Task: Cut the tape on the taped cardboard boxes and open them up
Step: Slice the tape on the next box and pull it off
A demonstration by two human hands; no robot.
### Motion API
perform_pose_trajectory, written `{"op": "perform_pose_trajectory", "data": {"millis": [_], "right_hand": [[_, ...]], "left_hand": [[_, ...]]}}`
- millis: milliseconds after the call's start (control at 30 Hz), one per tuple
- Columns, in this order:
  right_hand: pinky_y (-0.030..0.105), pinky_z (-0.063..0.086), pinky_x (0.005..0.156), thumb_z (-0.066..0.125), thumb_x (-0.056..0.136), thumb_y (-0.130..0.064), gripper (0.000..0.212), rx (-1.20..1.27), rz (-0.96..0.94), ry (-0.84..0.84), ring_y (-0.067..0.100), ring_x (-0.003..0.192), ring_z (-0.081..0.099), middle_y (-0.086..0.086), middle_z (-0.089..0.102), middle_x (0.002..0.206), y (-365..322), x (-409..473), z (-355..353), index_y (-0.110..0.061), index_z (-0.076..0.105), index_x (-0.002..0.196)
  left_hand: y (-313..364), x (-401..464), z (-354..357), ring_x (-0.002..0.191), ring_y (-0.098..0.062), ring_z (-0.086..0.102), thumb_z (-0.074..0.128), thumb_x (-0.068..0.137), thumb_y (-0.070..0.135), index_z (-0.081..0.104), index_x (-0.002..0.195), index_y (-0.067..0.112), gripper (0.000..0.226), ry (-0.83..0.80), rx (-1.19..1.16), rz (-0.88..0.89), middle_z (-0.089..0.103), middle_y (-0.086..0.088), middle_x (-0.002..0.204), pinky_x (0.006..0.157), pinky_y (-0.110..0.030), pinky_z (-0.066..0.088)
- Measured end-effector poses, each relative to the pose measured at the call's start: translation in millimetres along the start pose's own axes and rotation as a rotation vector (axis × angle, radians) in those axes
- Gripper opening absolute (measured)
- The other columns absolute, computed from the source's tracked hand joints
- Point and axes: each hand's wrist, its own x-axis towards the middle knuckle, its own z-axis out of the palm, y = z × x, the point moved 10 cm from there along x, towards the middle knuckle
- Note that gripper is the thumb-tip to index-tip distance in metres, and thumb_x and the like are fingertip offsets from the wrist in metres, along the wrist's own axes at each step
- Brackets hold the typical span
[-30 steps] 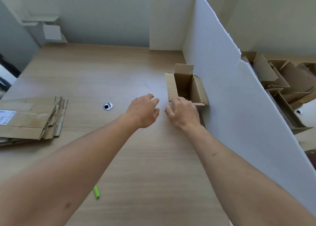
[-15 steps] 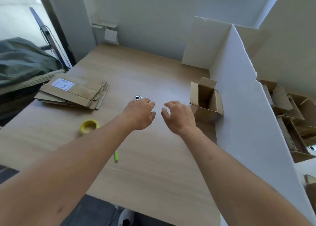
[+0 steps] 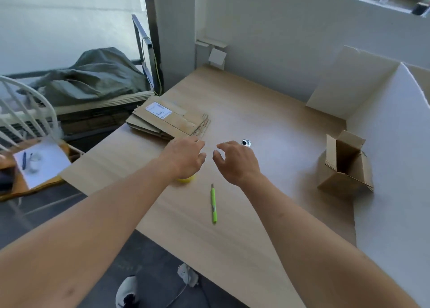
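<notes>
An opened small cardboard box (image 3: 344, 168) stands on the wooden table (image 3: 244, 214) at the right, flaps up, beside a white board. A stack of flattened cardboard boxes (image 3: 167, 120) lies at the table's far left edge. A green utility knife (image 3: 213, 204) lies on the table near the front. My left hand (image 3: 186, 157) hovers just in front of the stack, fingers loosely curled, holding nothing. My right hand (image 3: 236, 161) hovers beside it, also empty, fingers relaxed. A yellow tape roll (image 3: 187, 179) shows partly under my left hand.
A white foam board (image 3: 391, 168) walls off the table's right side. A metal cable grommet (image 3: 246, 143) sits in the table top. To the left are a white chair (image 3: 28, 112), a notepad (image 3: 41, 163) and a grey cloth heap (image 3: 93, 77).
My view and both hands have swung left, away from the opened box toward the stack of flattened boxes. Both hands stay empty.
</notes>
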Motion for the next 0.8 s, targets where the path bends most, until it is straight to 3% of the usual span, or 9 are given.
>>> {"op": "perform_pose_trajectory", "data": {"millis": [200, 367, 600, 800], "right_hand": [[0.04, 0.045, 0.09, 0.042, 0.103, -0.042, 0.039, -0.012, 0.033, -0.014, 0.033, 0.108, 0.063, 0.006, 0.067, 0.122, -99, 76, 58, -0.02, 0.069, 0.119], [0.04, 0.046, 0.087, 0.041, 0.101, -0.045, 0.039, 0.008, 0.135, -0.059, 0.033, 0.104, 0.061, 0.004, 0.067, 0.112, -157, 132, 106, -0.02, 0.068, 0.112], [0.042, 0.046, 0.085, 0.041, 0.102, -0.044, 0.037, 0.032, 0.259, -0.123, 0.032, 0.103, 0.059, 0.006, 0.065, 0.108, -178, 198, 151, -0.018, 0.065, 0.109], [0.045, 0.048, 0.091, 0.04, 0.103, -0.044, 0.042, 0.06, 0.363, -0.147, 0.035, 0.11, 0.061, 0.01, 0.067, 0.116, -166, 258, 191, -0.016, 0.064, 0.122]], "left_hand": [[-135, 15, -8, 0.123, -0.028, 0.055, 0.042, 0.106, 0.039, 0.055, 0.134, 0.018, 0.038, 0.013, -0.02, 0.023, 0.057, -0.001, 0.135, 0.099, -0.041, 0.043], [-235, 29, 2, 0.132, -0.028, 0.05, 0.04, 0.107, 0.039, 0.05, 0.145, 0.015, 0.046, -0.071, -0.022, 0.045, 0.052, -0.006, 0.146, 0.109, -0.043, 0.041], [-335, 75, 21, 0.11, -0.032, 0.057, 0.042, 0.105, 0.04, 0.055, 0.122, 0.016, 0.033, -0.161, 0.015, 0.044, 0.058, -0.002, 0.127, 0.093, -0.043, 0.044], [-373, 146, 45, 0.119, -0.031, 0.055, 0.044, 0.105, 0.037, 0.054, 0.135, 0.014, 0.04, -0.22, -0.006, 0.08, 0.054, -0.005, 0.137, 0.103, -0.046, 0.043]]}}
